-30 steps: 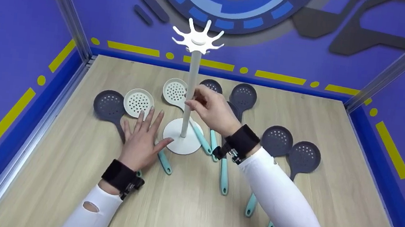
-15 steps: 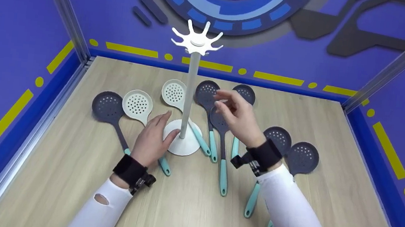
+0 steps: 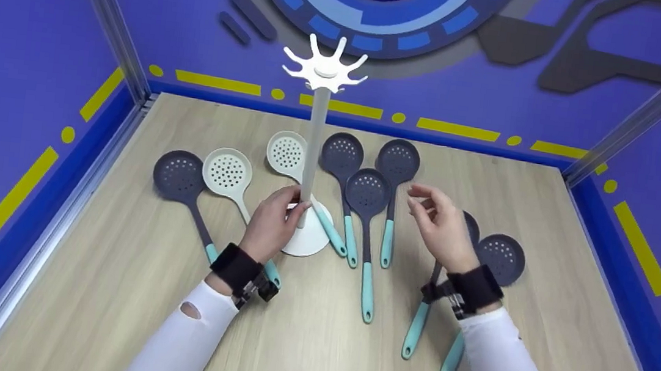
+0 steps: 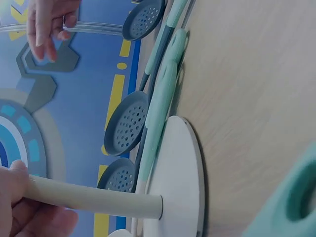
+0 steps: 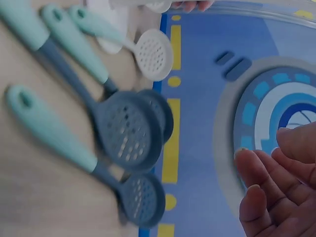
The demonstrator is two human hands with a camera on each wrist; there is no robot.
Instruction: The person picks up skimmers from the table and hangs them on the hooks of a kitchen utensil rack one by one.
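Observation:
My left hand (image 3: 270, 223) grips the lower pole of a white utensil stand (image 3: 315, 141), which rises to a ring of bare hooks. In the left wrist view the thumb and fingers are around the pole (image 4: 94, 198), above the round base (image 4: 173, 177). My right hand (image 3: 441, 229) hovers with loosely curled fingers and holds nothing. It is right of a dark skimmer (image 3: 399, 161) and partly covers another dark skimmer (image 3: 472, 226). A white skimmer (image 3: 286, 151) lies behind the pole, its turquoise handle across the base. The right wrist view shows the right fingers (image 5: 269, 177) apart from the skimmers.
At the left lie a dark skimmer (image 3: 178, 175) and a white skimmer (image 3: 227, 172), their handles partly behind my left arm. Two more dark skimmers (image 3: 341, 155) (image 3: 368, 192) lie in the middle, one (image 3: 501, 260) at the right. Blue walls (image 3: 468, 101) enclose the wooden table (image 3: 312, 356).
My right hand has left the pole and moved right over the skimmers. My left hand, earlier spread beside the base, has moved right and now grips the pole low down.

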